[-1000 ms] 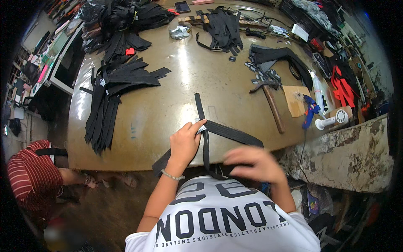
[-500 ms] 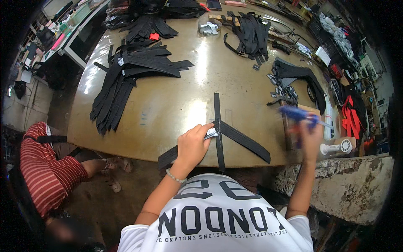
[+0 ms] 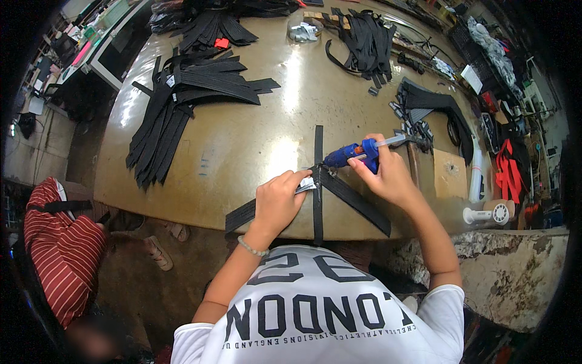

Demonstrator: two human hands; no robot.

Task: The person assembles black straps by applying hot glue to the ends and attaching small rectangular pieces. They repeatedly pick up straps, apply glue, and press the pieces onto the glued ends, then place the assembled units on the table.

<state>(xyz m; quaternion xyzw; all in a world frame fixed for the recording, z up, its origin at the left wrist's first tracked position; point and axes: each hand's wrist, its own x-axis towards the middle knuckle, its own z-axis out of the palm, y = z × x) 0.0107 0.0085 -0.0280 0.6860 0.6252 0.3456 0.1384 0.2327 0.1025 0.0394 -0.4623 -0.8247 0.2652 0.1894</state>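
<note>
My right hand (image 3: 391,176) grips a blue glue gun (image 3: 344,156), a translucent glue stick (image 3: 393,140) jutting from its back. The nozzle tip is at the crossing of the black straps, too small to tell if it touches. One narrow black strap (image 3: 318,212) runs front to back over the near table edge. A wide black strap (image 3: 357,205) slants off to the right, and another wide strap (image 3: 240,216) shows left under my wrist. My left hand (image 3: 279,199) pinches the straps beside the crossing, next to a small white label (image 3: 307,184).
Bundled black straps (image 3: 163,130) lie at the left of the table (image 3: 242,145), more straps (image 3: 370,45) farther back. Small dark pieces (image 3: 415,128), a wooden block (image 3: 450,173) and a white spool (image 3: 485,215) sit at the right. A person in striped red clothing (image 3: 60,249) is at left.
My right hand has brought the glue gun leftward from the table's right side to the strap crossing. My left hand stays on the straps. The person at left has shifted slightly.
</note>
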